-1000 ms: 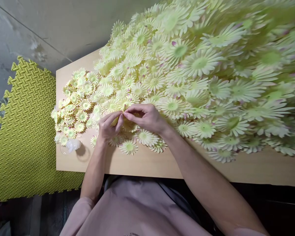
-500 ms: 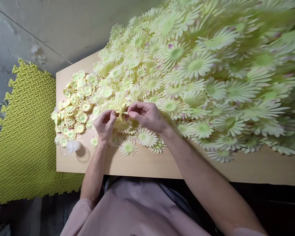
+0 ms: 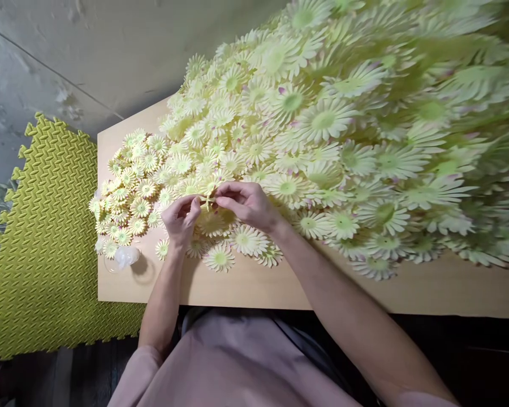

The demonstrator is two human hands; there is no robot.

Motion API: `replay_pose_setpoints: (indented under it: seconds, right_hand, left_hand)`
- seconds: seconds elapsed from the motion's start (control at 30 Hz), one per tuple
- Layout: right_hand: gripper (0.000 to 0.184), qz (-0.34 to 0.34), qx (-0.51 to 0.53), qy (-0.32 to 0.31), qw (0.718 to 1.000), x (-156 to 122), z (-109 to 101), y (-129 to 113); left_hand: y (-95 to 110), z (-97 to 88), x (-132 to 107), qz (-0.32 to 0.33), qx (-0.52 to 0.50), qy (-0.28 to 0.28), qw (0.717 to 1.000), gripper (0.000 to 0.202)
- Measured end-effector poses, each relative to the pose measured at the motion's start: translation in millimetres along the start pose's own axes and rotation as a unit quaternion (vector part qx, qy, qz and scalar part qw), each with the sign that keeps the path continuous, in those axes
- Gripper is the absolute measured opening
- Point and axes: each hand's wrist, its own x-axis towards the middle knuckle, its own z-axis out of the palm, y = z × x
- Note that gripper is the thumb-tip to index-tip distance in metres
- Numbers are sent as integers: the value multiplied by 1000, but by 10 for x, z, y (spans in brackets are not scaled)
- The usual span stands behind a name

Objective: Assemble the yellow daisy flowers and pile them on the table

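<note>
Between my fingertips is a small pale yellow star-shaped flower piece (image 3: pixel 207 200) with narrow arms. My left hand (image 3: pixel 181 217) pinches its left side with thumb and forefinger. My right hand (image 3: pixel 246 204) pinches the opposite side, its other fingers curled. Just beneath and behind both hands spreads a heap of large artificial daisy heads (image 3: pixel 288 186), cream with green centres. Left of my left hand sits a cluster of smaller daisy heads (image 3: pixel 129 189). One small daisy head (image 3: pixel 162 249) lies by my left wrist.
A clear cup of whitish material (image 3: pixel 126 257) stands near the left front of the wooden table (image 3: pixel 246 288). A yellow-green foam mat (image 3: pixel 55 243) stands along the table's left edge. The wall (image 3: pixel 144 51) rises behind.
The star-shaped piece has turned between my fingers, its arms now showing more plainly. Both hands keep their pinch. The view has shifted slightly.
</note>
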Motion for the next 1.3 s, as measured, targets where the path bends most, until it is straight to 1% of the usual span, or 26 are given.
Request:
replay_pose_setpoints:
  seconds: [0.13,0.23,0.3,0.37,0.5,0.57,0.63,0.73,0.8,0.9,1.0,1.13,1.17,1.23,1.3]
  right_hand:
    - [16,-10,-3,-12,1000,-6,11,-12]
    - [23,-28,-24,-5,999,2,19,3]
    - [24,-35,-30,4,999,10,23,19]
    - [23,-37,-25,6,999,16,26,32]
    - [21,-45,-30,17,998,18,24,50]
    - [22,-44,-37,23,998,15,21,53]
    - [23,-38,-43,22,998,11,15,50]
    - [27,-25,-48,10,998,9,3,39]
    - [30,-18,-48,2,999,10,-2,32]
    - [33,-12,-39,-2,999,9,2,22]
    - [34,-2,5,-16,1000,-2,5,2]
    - [28,16,98,-41,994,-14,-37,-30]
    - [26,17,121,-39,992,-11,-54,-34]
    - [23,1,138,-7,990,1,-83,-37]
    - [25,-43,90,48,994,16,-95,-39]
  left_hand:
    - [-21,-9,-11,52,17,-22,998,12]
    - [-4,-6,-13,66,25,-19,997,10]
    - [20,-2,-13,51,21,-10,998,10]
    - [49,1,-13,18,3,-9,1000,12]
    - [98,7,-1,-47,-68,-64,995,20]
    - [107,8,7,-61,-86,-85,991,23]
    - [102,9,10,-66,-81,-85,991,20]
    - [78,15,6,-83,-59,-54,993,19]
    - [64,26,4,-115,-60,-28,991,22]
    - [56,44,11,-171,-108,-7,979,27]
    - [54,38,42,-205,-164,12,965,29]
    - [12,-42,128,-220,-218,64,949,33]
    - [-4,-69,152,-219,-223,78,947,35]
    - [-31,-109,186,-207,-222,94,948,36]
    - [-46,-119,194,-187,-211,98,955,34]
